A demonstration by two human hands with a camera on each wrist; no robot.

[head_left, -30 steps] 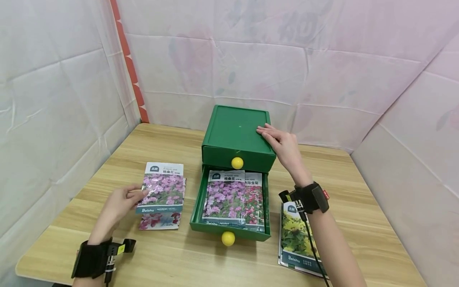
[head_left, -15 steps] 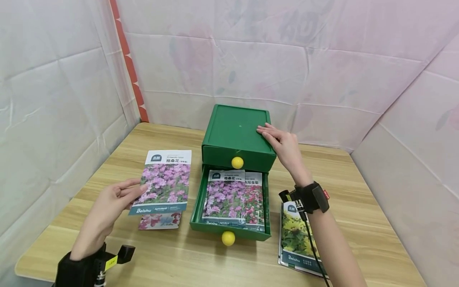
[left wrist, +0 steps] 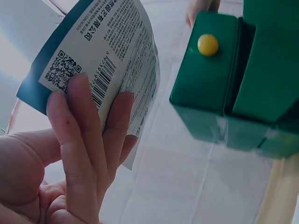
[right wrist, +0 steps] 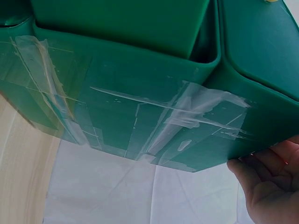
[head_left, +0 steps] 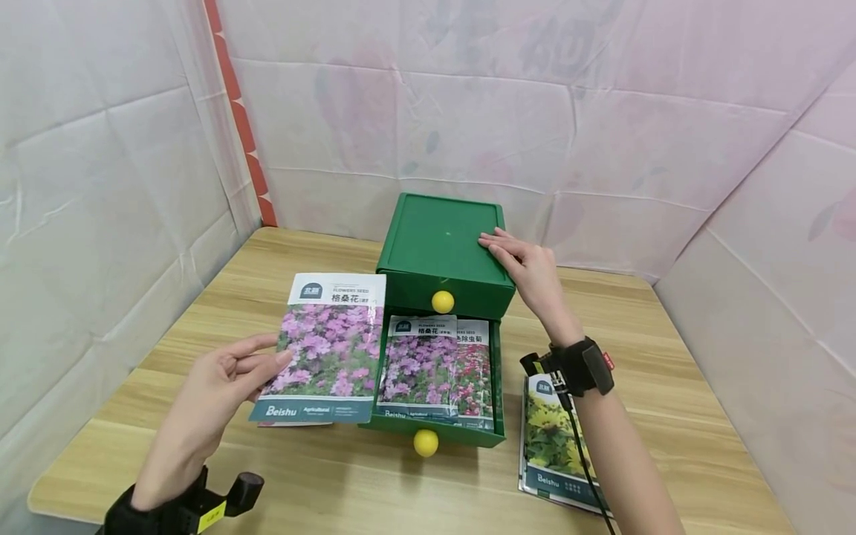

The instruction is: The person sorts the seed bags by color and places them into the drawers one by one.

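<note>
Left hand point(head_left: 221, 386): pinches packet point(head_left: 324, 349) by its left edge, above the surface point(head_left: 435, 490), beside open drawer point(head_left: 431, 435).
Right hand point(head_left: 524, 271): fingers flat on box point(head_left: 438, 245) top.

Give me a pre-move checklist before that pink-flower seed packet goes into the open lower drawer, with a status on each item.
1. Left hand grips the seed packet: ok.
2. Lower drawer pulled open: ok.
3. Right hand rests on the green cabinet, steadying it: ok.
4. Packet above the drawer's left edge, not yet inside: ok.
5. Room in the drawer, with two packets already lying flat: cannot tell.
</note>
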